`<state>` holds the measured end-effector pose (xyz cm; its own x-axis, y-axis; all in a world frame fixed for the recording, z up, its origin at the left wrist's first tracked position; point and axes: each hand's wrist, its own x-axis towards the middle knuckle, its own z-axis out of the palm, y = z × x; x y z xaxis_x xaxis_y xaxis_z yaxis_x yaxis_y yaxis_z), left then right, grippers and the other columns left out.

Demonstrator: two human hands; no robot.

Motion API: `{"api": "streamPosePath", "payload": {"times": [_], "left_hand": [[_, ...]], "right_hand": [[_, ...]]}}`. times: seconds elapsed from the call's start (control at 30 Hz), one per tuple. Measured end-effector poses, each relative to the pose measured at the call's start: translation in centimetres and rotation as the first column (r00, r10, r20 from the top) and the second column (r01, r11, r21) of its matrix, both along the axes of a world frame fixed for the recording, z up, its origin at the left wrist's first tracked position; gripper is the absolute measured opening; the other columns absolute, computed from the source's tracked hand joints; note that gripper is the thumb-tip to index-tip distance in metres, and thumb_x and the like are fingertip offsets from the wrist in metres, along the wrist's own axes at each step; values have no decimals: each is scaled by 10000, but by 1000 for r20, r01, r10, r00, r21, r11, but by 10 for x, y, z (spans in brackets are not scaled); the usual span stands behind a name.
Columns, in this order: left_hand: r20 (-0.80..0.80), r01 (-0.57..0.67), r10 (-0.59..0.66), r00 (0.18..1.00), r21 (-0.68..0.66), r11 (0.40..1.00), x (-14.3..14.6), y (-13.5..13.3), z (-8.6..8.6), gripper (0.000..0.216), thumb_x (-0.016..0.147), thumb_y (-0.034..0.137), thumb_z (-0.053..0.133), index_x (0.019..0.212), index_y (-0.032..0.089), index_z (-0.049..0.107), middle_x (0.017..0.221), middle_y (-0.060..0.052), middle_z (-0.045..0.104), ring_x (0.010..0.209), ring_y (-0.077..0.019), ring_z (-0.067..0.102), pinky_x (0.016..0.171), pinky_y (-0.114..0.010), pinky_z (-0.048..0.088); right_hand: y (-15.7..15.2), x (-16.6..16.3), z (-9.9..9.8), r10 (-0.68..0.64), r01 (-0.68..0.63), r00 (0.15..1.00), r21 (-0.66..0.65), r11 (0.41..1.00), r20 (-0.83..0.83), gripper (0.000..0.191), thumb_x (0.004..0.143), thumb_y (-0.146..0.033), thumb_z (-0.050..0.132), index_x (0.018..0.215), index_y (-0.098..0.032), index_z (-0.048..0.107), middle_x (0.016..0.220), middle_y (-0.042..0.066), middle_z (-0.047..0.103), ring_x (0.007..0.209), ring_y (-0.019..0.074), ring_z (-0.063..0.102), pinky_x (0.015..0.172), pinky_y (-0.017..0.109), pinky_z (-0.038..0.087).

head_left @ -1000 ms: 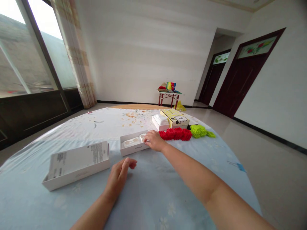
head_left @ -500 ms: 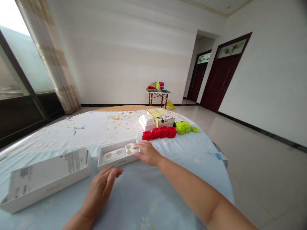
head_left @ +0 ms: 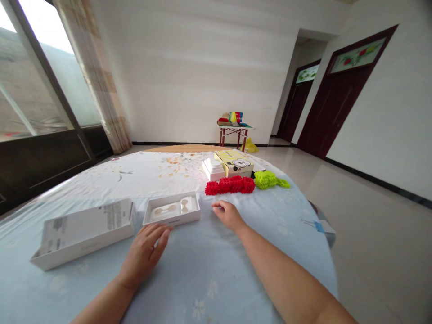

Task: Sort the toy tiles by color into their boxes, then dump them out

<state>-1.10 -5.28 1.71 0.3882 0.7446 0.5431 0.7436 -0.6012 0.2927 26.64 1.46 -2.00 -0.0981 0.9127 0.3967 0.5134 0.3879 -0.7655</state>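
Observation:
A white open box (head_left: pixel 184 218) lies on the cloth-covered table, with packed pieces bearing round tan patches (head_left: pixel 165 209) inside it. My left hand (head_left: pixel 146 247) rests at the near left side of this box, its fingers stretched forward and empty; whether they touch the box wall I cannot tell. To the right of the box, apart from it, is my right hand (head_left: pixel 230 216), its fingers curled in with nothing visible in them. A longer white box part (head_left: pixel 87 229) with printed text on its upper face lies to the left, beyond my left hand.
Behind my right hand lie a red fluffy strip (head_left: pixel 230 185) and a lime green fluffy piece (head_left: pixel 266 179). A yellow cartoon box (head_left: pixel 234 163) and a small white box (head_left: pixel 213 169) stand further back. The round table's edge (head_left: pixel 329 252) curves down the right side.
My right hand has drawn away from the open box to the right. My left hand stays near the box's front. The view has shifted slightly, moving the scene.

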Motion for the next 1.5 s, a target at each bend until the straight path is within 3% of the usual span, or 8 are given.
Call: {"api": "streamPosePath", "payload": {"times": [0.17, 0.3, 0.83, 0.93, 1.03, 1.17, 1.3, 1.5], "left_hand": [[-46, -184, 197, 979, 202, 962, -6, 14, -6, 290, 845, 357, 470, 1075, 234, 596, 1098, -65, 627, 1037, -248, 530, 945, -416, 341], [-128, -251, 278, 952, 193, 949, -13, 21, -12, 229, 840, 332, 493, 1010, 264, 630, 983, -34, 664, 939, -242, 551, 920, -435, 324], [-81, -24, 26, 996, 22, 999, 32, -12, 0, 215, 878, 258, 470, 1042, 245, 607, 957, -37, 635, 918, -189, 527, 881, -372, 356], [-29, -62, 64, 998, 66, 996, 31, -13, 0, 389, 816, 316, 554, 1194, 238, 507, 1149, -73, 571, 1074, -225, 480, 964, -413, 304], [60, -252, 248, 967, 63, 966, 23, -9, -5, 763, 705, 426, 645, 1352, 203, 309, 1376, -142, 375, 1245, -291, 345, 1007, -458, 255], [47, -415, 426, 903, -153, 897, 12, -2, -15, 1112, 604, 540, 669, 1435, 140, 48, 1398, -217, 320, 1283, -352, 299, 1003, -515, 233], [3, -380, 397, 918, -276, 883, 12, -2, -18, 1169, 604, 516, 661, 1438, 125, -59, 1269, -194, 464, 1225, -333, 392, 1002, -505, 237], [40, -381, 396, 917, -199, 903, 20, -6, -17, 1155, 614, 445, 665, 1436, 123, -79, 1243, -181, 451, 1198, -313, 401, 996, -473, 267]], "right_hand": [[-10, -17, 7, 112, -122, 990, 134, 983, 81, 285, 791, -224, 578, 1072, -204, 616, 1056, 66, 651, 1029, 199, 560, 924, 366, 431], [-15, -24, 11, 199, -229, 967, 198, 953, 161, 364, 786, -196, 584, 1150, -194, 575, 1168, 86, 596, 1113, 205, 511, 986, 395, 380], [-19, -26, 30, 35, -85, 985, 306, 948, 168, 260, 836, -283, 528, 1059, -169, 599, 1078, 94, 632, 1040, 217, 539, 953, 390, 399], [-18, -31, 31, -20, -63, 963, 295, 953, 270, 295, 828, -337, 548, 1061, -168, 608, 1080, 95, 634, 1058, 233, 523, 957, 398, 376], [-18, -36, 33, -81, -21, 928, 268, 963, 363, 349, 816, -389, 559, 1075, -163, 618, 1100, 109, 627, 1095, 246, 495, 968, 397, 342], [-15, -46, 43, -118, 32, 865, 180, 983, 488, 407, 779, -447, 582, 1077, -174, 633, 1107, 124, 621, 1126, 256, 467, 978, 396, 291], [-8, -60, 58, -72, 36, 775, 70, 997, 628, 454, 720, -533, 604, 1028, -202, 649, 1018, 107, 653, 1131, 280, 452, 1000, 452, 204], [2, -71, 68, -30, 59, 710, -16, 998, 704, 378, 673, -430, 652, 983, -215, 644, 944, 86, 664, 1031, 266, 499, 935, 427, 265]]}}
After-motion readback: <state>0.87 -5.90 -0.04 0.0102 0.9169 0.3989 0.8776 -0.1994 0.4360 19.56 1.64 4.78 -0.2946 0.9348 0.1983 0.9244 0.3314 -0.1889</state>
